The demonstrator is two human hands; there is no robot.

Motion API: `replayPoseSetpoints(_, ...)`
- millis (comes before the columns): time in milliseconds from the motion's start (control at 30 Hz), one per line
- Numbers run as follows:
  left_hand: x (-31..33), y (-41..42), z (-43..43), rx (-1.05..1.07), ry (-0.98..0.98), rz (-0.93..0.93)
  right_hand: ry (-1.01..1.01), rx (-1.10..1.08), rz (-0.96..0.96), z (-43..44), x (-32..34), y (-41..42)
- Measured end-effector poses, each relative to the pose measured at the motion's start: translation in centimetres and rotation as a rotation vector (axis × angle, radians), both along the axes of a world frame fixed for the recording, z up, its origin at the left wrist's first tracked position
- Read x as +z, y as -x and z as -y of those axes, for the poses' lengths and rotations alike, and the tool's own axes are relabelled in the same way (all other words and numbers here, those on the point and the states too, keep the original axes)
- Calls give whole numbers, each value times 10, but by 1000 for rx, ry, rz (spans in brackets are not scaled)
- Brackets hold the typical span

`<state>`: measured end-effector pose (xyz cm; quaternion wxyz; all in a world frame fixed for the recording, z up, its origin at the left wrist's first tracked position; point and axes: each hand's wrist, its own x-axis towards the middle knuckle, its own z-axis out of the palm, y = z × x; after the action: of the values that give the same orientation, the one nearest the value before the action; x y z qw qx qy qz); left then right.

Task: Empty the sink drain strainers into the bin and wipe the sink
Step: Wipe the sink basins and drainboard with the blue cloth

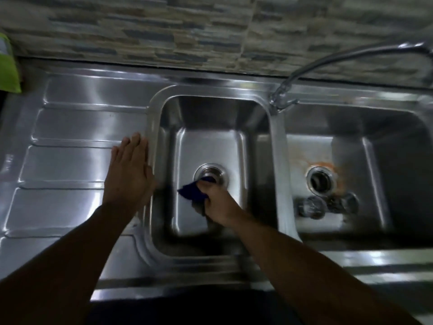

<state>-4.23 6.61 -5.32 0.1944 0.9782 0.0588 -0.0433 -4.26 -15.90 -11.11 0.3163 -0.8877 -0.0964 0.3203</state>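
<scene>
A steel double sink fills the head view. Inside the left basin (210, 118), my right hand (218, 202) grips a dark blue cloth (193, 191) pressed at the near edge of the open drain (212, 172). My left hand (130, 174) lies flat, fingers together, on the draining board (70, 141) beside the left basin's rim. The right basin (351, 127) has an orange stain around its open drain (320, 181). Two round metal strainers (311, 207) (344, 202) lie on that basin's floor just in front of the drain.
A curved chrome tap (283, 95) rises between the two basins, its spout arcing off to the upper right. A stone-pattern tiled wall (187, 31) runs behind the sink. Something lime green (9, 66) sits at the far left edge.
</scene>
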Motion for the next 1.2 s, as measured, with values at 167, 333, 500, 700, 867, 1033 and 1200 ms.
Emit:
replayPoseSetpoints(167, 15, 33, 69, -46, 3, 44, -232, -463, 348, 71, 84, 47)
replayPoseSetpoints(333, -1, 95, 175, -162, 227, -66, -72, -493, 675, 157, 119, 88)
replayPoseSetpoints(500, -15, 120, 222, -282, 152, -223, 101, -218, 443, 184, 81, 125)
replayPoseSetpoints(700, -11, 113, 224, -315, 95, -304, -54, -294, 451, 165, 51, 42)
replayPoseSetpoints(867, -19, 116, 227, -278, 114, -265, -107, -405, 500, 158, 49, -76)
replayPoseSetpoints(1033, -23, 108, 225, -142, 209, -403, -221, -500, 433, 165, 51, -93)
replayPoseSetpoints(1200, -4, 48, 253, -82, 421, -205, -222, -600, 680, 191, 68, -96)
